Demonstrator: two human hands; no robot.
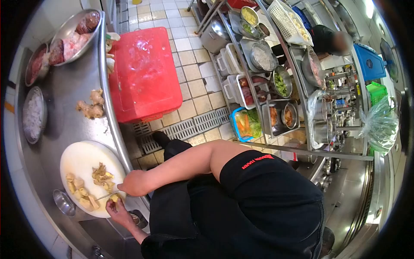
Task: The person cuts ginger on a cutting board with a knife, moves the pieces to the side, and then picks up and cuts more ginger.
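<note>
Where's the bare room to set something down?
Bare counter between the larger meat bowl, ginger root and cutting board; also the red container's top. Crowded: the board by the right hand and left hand, with chunks and peelings.

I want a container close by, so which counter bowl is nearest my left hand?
The small metal bowl beside the white board, the smallest; the others, farther from your left hand, hold meat or white bits.

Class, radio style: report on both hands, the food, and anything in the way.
Right hand gripping knife. Left hand holding yellow piece beside it. Brownish scraps and pale chunks close by on white board.
</note>
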